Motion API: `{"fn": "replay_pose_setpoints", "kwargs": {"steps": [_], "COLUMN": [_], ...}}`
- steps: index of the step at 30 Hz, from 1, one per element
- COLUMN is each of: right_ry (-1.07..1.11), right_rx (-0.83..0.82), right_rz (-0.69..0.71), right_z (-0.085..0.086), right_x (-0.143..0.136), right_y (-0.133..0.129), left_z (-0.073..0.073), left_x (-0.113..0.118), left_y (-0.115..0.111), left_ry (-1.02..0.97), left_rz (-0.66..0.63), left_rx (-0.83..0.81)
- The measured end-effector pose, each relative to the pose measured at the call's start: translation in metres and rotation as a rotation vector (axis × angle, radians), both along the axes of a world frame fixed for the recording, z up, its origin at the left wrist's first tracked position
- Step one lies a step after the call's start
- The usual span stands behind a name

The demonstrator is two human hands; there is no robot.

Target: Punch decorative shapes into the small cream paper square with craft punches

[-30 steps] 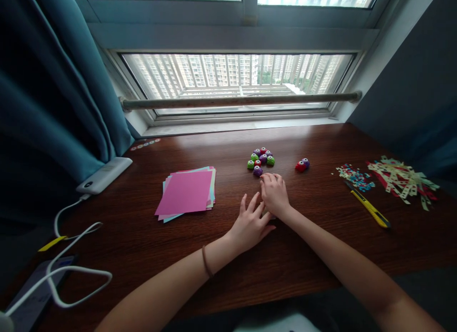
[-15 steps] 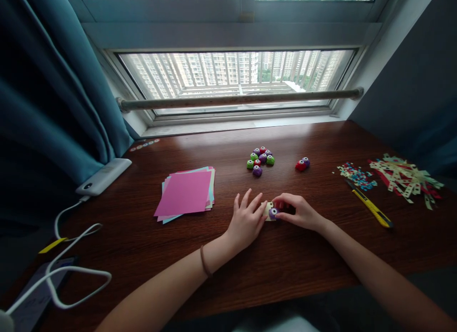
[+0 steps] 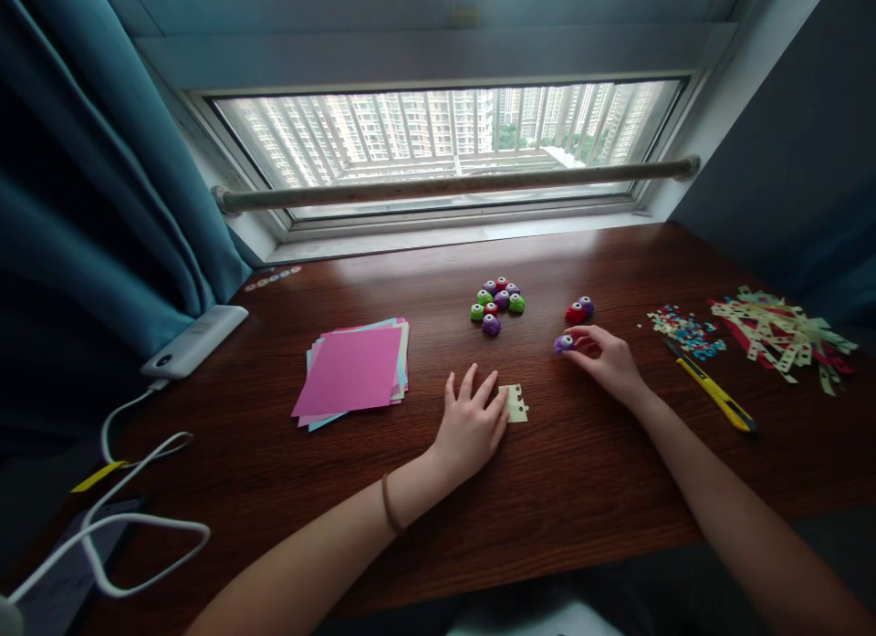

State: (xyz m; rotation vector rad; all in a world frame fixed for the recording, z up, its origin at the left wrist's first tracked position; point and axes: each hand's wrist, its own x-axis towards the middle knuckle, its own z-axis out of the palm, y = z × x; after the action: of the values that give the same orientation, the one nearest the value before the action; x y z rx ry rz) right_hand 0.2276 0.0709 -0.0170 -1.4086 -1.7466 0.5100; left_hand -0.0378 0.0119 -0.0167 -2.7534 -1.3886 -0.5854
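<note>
My left hand [image 3: 472, 426] lies flat on the table, fingers spread, with its fingertips on the left edge of a small pale yellow piece of paper [image 3: 516, 404]. Notches and punched shapes show along that paper's right side. My right hand [image 3: 606, 362] pinches a small purple craft punch [image 3: 562, 344] with a white, eye-like button, up and to the right of the paper. Just beyond it sit a red punch [image 3: 575, 313] and another purple punch [image 3: 586, 305]. Several green, red and purple punches [image 3: 491, 325] stand in a cluster farther left.
A stack of coloured paper [image 3: 349, 370] lies left of my hands. On the right are a yellow utility knife [image 3: 717, 395], tiny paper cutouts [image 3: 688, 333] and a heap of punched strips [image 3: 780, 335]. A white power bank [image 3: 198, 341] with a cable [image 3: 147, 515] lies at the left.
My right hand has moved away from the paper, up and to the right, carrying the purple craft punch. The paper's notched edge is now uncovered. My left hand stays on it.
</note>
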Motion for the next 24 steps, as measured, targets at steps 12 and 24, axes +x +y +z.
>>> {"fn": "replay_pose_setpoints", "kwargs": {"steps": [12,24], "right_ry": [-0.171,-0.128], "right_rx": [0.178,-0.034], "right_rz": [-0.339,0.238], "right_z": [-0.028,0.000], "right_x": [0.020,-0.030], "right_y": [0.026,-0.016], "left_z": [-0.001,-0.001], "left_x": [0.001,0.002], "left_y": [0.000,-0.001], "left_ry": [0.014,0.048], "left_rz": [0.030,0.049], "left_rx": [0.017,-0.001]}}
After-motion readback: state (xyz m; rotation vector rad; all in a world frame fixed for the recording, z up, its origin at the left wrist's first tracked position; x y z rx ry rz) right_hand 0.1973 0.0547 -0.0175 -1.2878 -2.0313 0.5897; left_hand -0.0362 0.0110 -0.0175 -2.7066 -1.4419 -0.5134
